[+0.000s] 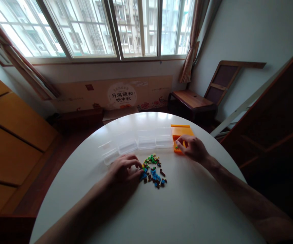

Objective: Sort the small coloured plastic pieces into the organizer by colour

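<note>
On the one round white table, I count four clear boxes in a row and one orange box at their right end. One scatter of small pieces, too many to number, lies before them. The left hand curls its fingers at the scatter's left edge; the right hand, over the orange box, has thumb and forefinger slightly parted. Whether either grips a piece, I cannot tell.

Daylight enters a barred window (flats stand beyond) between bunched curtains. Pale walls; a low wooden seat at right, yellow cabinets at left, a dark reddish floor.
</note>
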Available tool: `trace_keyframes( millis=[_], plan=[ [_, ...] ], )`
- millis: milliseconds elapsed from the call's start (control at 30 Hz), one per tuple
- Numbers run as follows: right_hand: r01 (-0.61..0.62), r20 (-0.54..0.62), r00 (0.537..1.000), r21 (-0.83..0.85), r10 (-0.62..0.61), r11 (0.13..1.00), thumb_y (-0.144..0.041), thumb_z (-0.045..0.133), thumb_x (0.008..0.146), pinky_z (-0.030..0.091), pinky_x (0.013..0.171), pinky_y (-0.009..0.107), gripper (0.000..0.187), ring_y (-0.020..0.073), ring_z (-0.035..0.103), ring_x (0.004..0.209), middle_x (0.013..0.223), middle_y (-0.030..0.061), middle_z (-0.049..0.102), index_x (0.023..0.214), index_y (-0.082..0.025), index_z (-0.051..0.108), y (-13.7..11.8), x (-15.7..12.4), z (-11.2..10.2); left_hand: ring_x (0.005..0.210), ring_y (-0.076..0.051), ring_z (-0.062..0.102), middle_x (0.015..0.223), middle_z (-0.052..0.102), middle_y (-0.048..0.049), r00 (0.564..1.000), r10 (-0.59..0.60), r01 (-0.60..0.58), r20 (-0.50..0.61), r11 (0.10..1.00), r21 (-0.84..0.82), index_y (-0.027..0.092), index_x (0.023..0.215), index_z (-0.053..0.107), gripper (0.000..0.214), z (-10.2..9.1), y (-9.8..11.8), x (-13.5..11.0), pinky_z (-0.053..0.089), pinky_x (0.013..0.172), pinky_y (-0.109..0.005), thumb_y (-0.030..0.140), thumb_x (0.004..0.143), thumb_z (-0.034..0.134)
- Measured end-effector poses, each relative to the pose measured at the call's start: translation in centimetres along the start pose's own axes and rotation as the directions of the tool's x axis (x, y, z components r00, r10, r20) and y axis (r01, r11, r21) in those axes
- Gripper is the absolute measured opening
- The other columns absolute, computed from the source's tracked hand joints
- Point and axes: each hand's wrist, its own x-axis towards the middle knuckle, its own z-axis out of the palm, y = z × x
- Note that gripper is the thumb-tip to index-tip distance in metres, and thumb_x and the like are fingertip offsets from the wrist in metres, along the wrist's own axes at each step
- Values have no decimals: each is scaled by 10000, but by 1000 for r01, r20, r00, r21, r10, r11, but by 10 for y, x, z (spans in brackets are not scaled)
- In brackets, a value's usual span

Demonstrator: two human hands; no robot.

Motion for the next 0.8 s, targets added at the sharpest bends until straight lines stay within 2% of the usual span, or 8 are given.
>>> trace_keyframes(
  millis=[233,300,467,800],
  plan=[
    [2,6,1000,60,-3,998,-381,638,1013,451,684,307,251,181,649,680,836,21,767,823,-228,697,-5,-2,6,697,-119,613,894,730,-27,999,-30,29,-16,999,-41,234,936,811,183,5,-2,1,471,656,-242,342,1035,701],
    [19,4,1000,64,-19,998,-376,634,1019,447,678,306,264,183,651,682,816,24,760,808,-227,690,-7,-3,8,708,-126,622,897,738,-29,1000,-16,16,-9,999,-36,235,944,808,169,3,-3,1,490,677,-246,318,1030,689],
    [54,13,998,90,-55,994,-350,640,1020,449,683,306,252,186,661,700,811,24,756,805,-227,686,-9,-4,12,878,-178,707,1019,772,-54,998,33,-33,46,999,-3,251,1038,803,138,-4,-8,-1,551,828,-299,301,992,683],
    [97,15,995,105,-100,990,-343,624,1040,486,749,316,284,187,652,719,812,36,743,793,-218,687,-13,-6,10,881,-176,700,1029,771,-41,997,28,-29,73,999,15,254,1022,788,136,-5,-1,0,542,824,-299,320,987,675]
  ],
)
